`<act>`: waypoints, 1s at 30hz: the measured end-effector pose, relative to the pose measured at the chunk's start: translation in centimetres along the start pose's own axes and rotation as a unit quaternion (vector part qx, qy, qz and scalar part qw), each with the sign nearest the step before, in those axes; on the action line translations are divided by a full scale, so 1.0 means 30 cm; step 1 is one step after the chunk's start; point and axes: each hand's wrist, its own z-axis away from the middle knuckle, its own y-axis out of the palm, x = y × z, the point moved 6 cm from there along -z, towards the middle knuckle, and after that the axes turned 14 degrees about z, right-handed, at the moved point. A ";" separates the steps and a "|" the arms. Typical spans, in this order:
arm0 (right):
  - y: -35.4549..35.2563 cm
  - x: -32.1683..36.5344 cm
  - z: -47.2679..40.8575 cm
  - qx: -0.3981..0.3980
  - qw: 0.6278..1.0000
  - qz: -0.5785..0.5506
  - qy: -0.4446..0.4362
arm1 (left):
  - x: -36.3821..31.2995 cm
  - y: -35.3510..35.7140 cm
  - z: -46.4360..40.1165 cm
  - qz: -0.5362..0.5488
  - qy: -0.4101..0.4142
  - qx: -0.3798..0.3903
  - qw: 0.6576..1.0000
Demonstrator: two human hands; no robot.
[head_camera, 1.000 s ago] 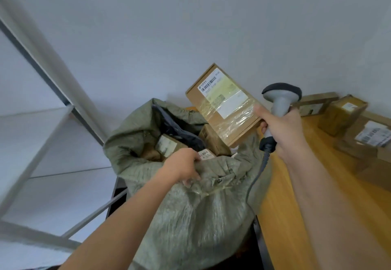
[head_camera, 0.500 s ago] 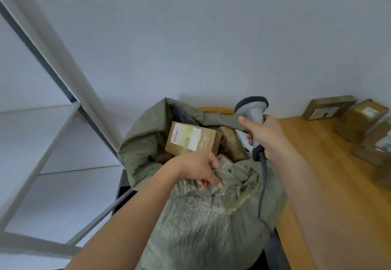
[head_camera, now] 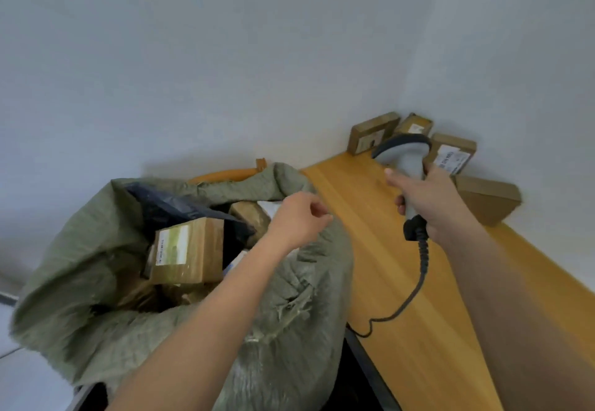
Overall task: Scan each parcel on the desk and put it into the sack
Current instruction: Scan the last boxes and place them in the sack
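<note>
The green woven sack point(head_camera: 96, 249) stands open at the left end of the wooden desk point(head_camera: 402, 281). Inside it a brown parcel point(head_camera: 190, 249) with a white label lies on top of other boxes and a dark bag. My left hand point(head_camera: 299, 217) hovers over the sack's right rim, fingers loosely curled, holding nothing. Over the desk, my right hand point(head_camera: 425, 198) grips the grey handheld scanner point(head_camera: 402, 153), whose head points toward the back corner. Several cardboard parcels sit there, among them a flat one point(head_camera: 370, 133) against the wall and a labelled one point(head_camera: 454, 153).
The scanner's coiled black cable point(head_camera: 421, 269) runs down across the desk and off its left edge. Another brown box point(head_camera: 486, 198) lies by the right wall. Grey walls close the desk's back and right sides. An orange curved bar point(head_camera: 225, 174) shows behind the sack.
My right hand dropped the taped parcel into the sack, then swung right over the desk with the scanner. My left hand let go of the sack's rim and lifted toward the desk.
</note>
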 end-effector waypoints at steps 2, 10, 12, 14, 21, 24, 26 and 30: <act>-0.090 -0.040 -0.037 -0.024 1.000 0.000 0.013 | -0.054 0.086 -0.061 -0.006 0.013 0.031 0.999; -0.372 -0.223 -0.257 -0.107 0.990 -0.054 0.068 | -0.190 0.418 -0.314 -0.047 0.020 0.130 0.990; -0.437 -0.274 -0.323 -0.127 0.987 -0.063 0.075 | -0.213 0.515 -0.389 -0.065 0.021 0.150 0.986; -0.505 -0.330 -0.389 -0.152 0.984 -0.051 0.084 | -0.240 0.619 -0.471 -0.091 0.033 0.164 0.982; -0.680 -0.616 -0.559 -0.190 0.972 -0.013 0.137 | -0.246 1.067 -0.726 -0.200 0.106 0.245 0.943; -0.696 -0.711 -0.578 -0.181 0.970 -0.014 0.163 | -0.219 1.195 -0.797 -0.261 0.134 0.267 0.918; -0.735 -0.794 -0.593 -0.184 0.965 -0.016 0.184 | -0.188 1.309 -0.846 -0.316 0.141 0.293 0.891; -0.757 -0.863 -0.606 -0.210 0.958 -0.047 0.190 | -0.114 1.329 -0.864 -0.395 0.185 0.274 0.857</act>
